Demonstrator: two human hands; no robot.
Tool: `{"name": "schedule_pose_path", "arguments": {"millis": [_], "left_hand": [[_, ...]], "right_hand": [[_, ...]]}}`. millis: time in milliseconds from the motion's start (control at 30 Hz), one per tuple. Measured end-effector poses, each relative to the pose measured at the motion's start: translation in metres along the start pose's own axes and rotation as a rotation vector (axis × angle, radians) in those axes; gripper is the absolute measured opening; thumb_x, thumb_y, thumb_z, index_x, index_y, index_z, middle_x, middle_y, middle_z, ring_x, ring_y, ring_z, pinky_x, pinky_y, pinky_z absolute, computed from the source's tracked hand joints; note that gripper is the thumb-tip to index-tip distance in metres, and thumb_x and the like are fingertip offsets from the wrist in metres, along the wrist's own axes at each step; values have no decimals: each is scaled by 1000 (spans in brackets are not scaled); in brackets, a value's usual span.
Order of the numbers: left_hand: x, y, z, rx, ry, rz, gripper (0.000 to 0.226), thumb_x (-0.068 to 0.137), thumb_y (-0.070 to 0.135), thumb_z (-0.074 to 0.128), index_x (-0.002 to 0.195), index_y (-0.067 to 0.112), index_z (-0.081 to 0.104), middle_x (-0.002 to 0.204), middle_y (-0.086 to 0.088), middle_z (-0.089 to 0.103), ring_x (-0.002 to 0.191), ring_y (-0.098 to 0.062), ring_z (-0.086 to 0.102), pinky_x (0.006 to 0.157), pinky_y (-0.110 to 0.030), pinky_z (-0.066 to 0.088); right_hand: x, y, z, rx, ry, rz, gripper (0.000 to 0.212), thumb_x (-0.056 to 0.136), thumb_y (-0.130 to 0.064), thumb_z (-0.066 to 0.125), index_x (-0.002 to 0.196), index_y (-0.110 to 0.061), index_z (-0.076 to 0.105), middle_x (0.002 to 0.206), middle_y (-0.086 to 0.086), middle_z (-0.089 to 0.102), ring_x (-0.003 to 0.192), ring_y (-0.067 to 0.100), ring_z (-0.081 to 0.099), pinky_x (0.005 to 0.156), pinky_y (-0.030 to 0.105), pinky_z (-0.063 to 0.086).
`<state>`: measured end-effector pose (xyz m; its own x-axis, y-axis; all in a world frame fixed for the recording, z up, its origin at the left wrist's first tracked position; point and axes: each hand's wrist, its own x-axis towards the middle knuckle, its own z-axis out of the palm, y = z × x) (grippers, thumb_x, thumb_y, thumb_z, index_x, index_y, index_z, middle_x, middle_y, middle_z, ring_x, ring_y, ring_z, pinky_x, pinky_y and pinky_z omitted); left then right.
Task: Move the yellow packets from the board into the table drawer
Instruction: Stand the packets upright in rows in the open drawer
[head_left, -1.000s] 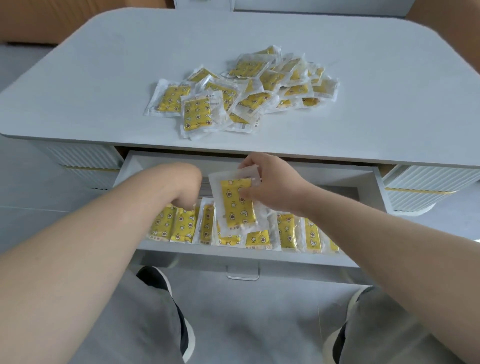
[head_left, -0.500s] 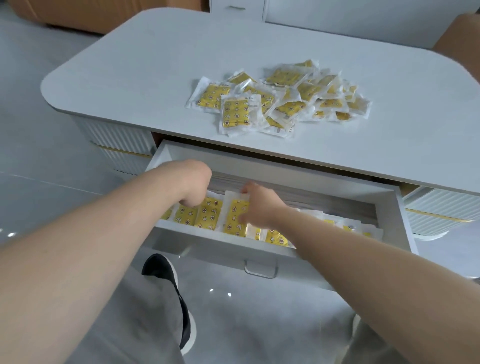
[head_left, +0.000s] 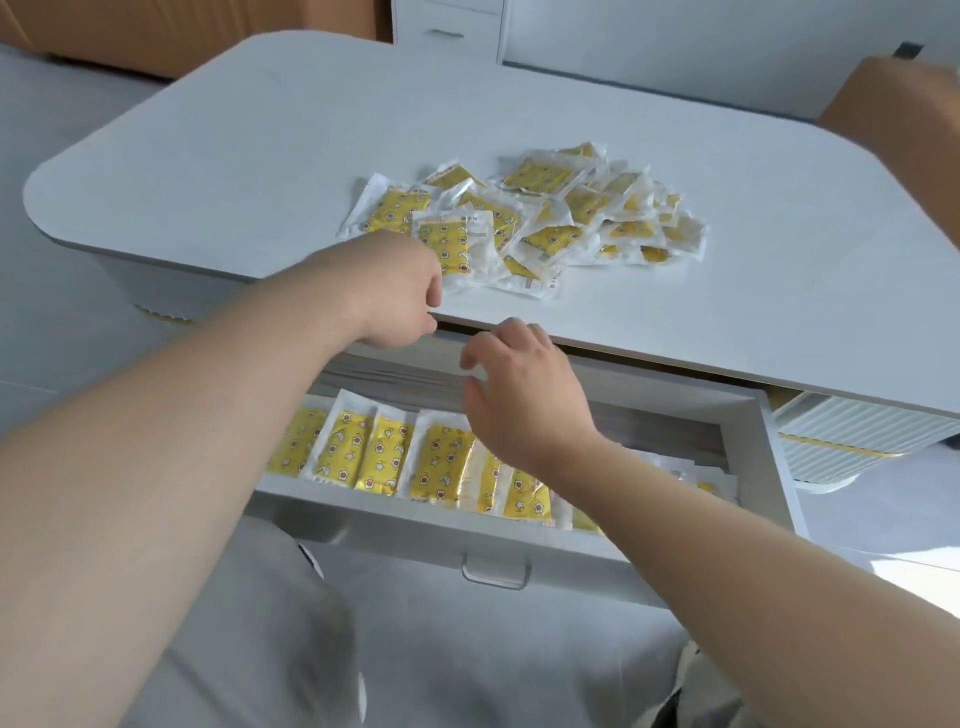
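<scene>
Head view, the only one there is: the table (head_left: 260, 130) carries a loose pile (head_left: 561, 208) of yellow packets right of centre, overlapping and lying at all angles. Below the table's near edge the drawer (head_left: 415, 525) stands pulled open, and a tidy row (head_left: 389, 457) of packets stands side by side along its front wall, running off to the right under the forearm. So the job is partly done, with plenty on top waiting to go down. The left hand (head_left: 395, 291) sits over the near edge of the table, fingers curled under, right against the nearest packet (head_left: 460, 249) at the near-left of the pile. Its fingertips are hidden behind the knuckles, so I can't tell whether it has a pinch on that packet. The right hand (head_left: 524, 395) hovers over the drawer, fingers spread and relaxed, carrying nothing. This reads as the reach for a fresh packet. The next move calls for pinching one packet by its clear border and peeling it off alone, since the neighbours overlap it and slick wrappers may drag along. Then it goes down into the drawer, slotted upright beside the row.
</scene>
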<state>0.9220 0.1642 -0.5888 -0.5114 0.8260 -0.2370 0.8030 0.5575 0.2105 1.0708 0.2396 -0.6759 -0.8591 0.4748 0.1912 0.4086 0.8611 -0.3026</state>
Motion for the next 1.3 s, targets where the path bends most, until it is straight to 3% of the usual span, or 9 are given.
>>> {"name": "schedule_pose_path", "arguments": {"millis": [67, 167, 300, 433, 567, 667, 900, 1133, 1300], "left_hand": [[20, 6, 0, 2, 43, 1, 19, 92, 18, 63, 97, 35, 57, 95, 6, 57, 88, -23, 55, 80, -30, 47], [44, 19, 8, 26, 98, -24, 12, 87, 12, 60, 91, 23, 63, 92, 1, 58, 79, -23, 50, 72, -33, 44], [58, 34, 16, 73, 180, -51, 28, 94, 20, 56, 121, 9, 56, 119, -6, 58, 108, -30, 58, 75, -39, 47], [59, 34, 26, 154, 1, -148, 71, 100, 45, 51, 154, 7, 25, 162, -16, 22, 142, -38, 37, 105, -49, 43], [49, 30, 30, 162, 95, -115, 55, 102, 52, 44, 134, 8, 50, 133, -15, 55, 115, -36, 58, 81, -40, 48], [40, 28, 32, 115, 172, -90, 47, 105, 47, 41, 131, 10, 51, 131, -14, 51, 110, -36, 58, 75, -38, 43], [35, 19, 38, 46, 234, -111, 58, 95, 46, 63, 136, 9, 44, 136, -15, 46, 119, -34, 52, 87, -43, 48], [39, 11, 41, -47, 262, -105, 70, 86, 46, 75, 138, 10, 44, 132, -15, 54, 118, -36, 54, 95, -49, 49], [34, 16, 38, -204, 300, -111, 86, 78, 31, 86, 147, 11, 38, 144, -15, 45, 130, -36, 47, 104, -47, 45]], "right_hand": [[7, 12, -15, -34, 121, 41, 24, 90, -16, 57, 112, -15, 66, 114, 5, 58, 110, 29, 51, 91, 39, 45], [22, 31, -32, -71, 59, 157, 31, 96, -18, 50, 125, -18, 62, 130, 1, 55, 125, 26, 43, 100, 36, 35], [39, 44, -37, -136, -102, 126, 43, 105, -35, 39, 145, -18, 46, 153, -1, 44, 143, 23, 29, 113, 40, 27], [41, 53, -33, -204, -238, 90, 55, 107, -44, 33, 154, -16, 31, 162, 1, 31, 150, 23, 23, 118, 43, 21], [28, 58, -35, -339, -151, 86, 45, 103, -39, 43, 142, -18, 41, 130, 3, 51, 122, 26, 47, 103, 39, 35], [14, 60, -33, -402, -94, 146, 41, 101, -42, 46, 134, -17, 47, 122, 5, 47, 113, 27, 46, 95, 38, 38], [19, 48, -36, -230, -7, 445, 62, 101, -65, 26, 126, -16, 53, 127, 10, 50, 119, 32, 48, 95, 44, 38], [30, 45, -33, -154, -30, 674, 65, 93, -70, 41, 130, -16, 41, 130, 17, 51, 127, 38, 42, 102, 49, 33], [30, 45, -43, 25, 44, 719, 62, 89, -52, 62, 136, -20, 39, 131, 13, 50, 127, 36, 42, 104, 47, 33]]}}
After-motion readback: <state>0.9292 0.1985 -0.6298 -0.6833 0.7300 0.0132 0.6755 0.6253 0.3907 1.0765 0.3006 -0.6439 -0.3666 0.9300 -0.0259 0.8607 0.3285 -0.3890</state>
